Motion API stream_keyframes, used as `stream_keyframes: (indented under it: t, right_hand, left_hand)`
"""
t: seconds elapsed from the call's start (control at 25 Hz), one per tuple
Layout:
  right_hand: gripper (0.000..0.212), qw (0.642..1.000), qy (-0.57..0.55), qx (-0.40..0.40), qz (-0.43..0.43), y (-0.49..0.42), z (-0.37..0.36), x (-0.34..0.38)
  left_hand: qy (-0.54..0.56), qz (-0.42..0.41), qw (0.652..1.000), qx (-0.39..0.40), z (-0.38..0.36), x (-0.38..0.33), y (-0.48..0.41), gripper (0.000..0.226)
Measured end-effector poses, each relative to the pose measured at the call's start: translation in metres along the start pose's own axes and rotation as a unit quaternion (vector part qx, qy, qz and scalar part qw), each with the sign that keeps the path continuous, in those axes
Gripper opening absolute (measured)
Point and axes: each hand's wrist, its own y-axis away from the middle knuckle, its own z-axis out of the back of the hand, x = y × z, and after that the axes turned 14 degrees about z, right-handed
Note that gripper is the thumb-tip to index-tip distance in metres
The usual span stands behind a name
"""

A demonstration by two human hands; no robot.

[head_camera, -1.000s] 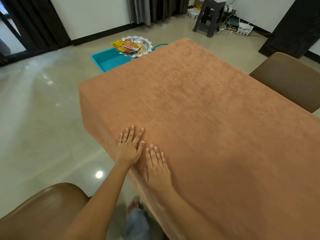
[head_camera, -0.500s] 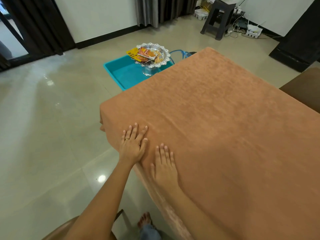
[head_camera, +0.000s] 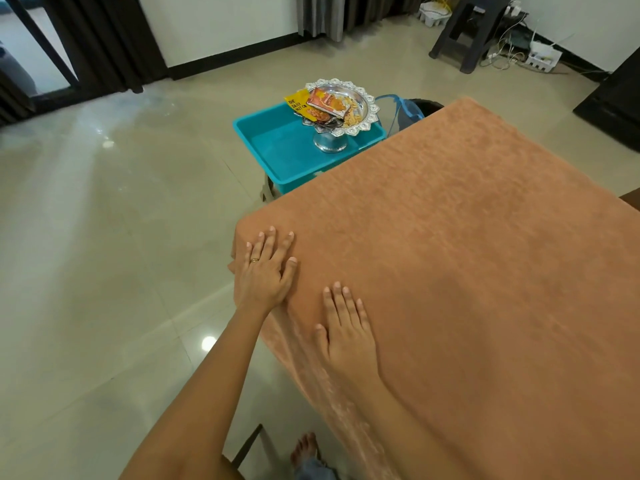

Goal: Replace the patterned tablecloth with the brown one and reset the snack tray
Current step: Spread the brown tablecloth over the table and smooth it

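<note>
Now the brown cloth [head_camera: 467, 254] lay over the whole table. Both hands were flat on it, fingers spread, holding nothing. The left hand [head_camera: 265, 273] pressed near the table's corner, partly over the edge. The right hand [head_camera: 348, 336] lay just beside it, a bit further in. The snack tray [head_camera: 341, 103] was not on the table yet. It stood in a blue tub [head_camera: 273, 147] past the far end of the table, with snack packs piled in it. No patterned cloth could be seen.

The cloth looked smooth on top, so the smoothing seemed nearly done. A hard push toward the edge could slide the cloth and leave it hanging crooked. The tray stood on a thin foot, so a tilted lift could spill the packs.
</note>
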Motion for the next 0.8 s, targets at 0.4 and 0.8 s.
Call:
stream_keyframes:
  t: [0.4,0.8]
  right_hand:
    - [0.056,1.000,-0.020,-0.016,-0.007,-0.084,-0.004,0.017]
    - [0.065,0.998,-0.036,-0.015,-0.058,-0.118,-0.018,0.020]
  left_hand:
    - [0.041,0.063,0.997,0.023,0.009,0.010,-0.063,0.056]
    - [0.015,0.075,0.997,0.007,0.010,0.003,-0.095,0.062]
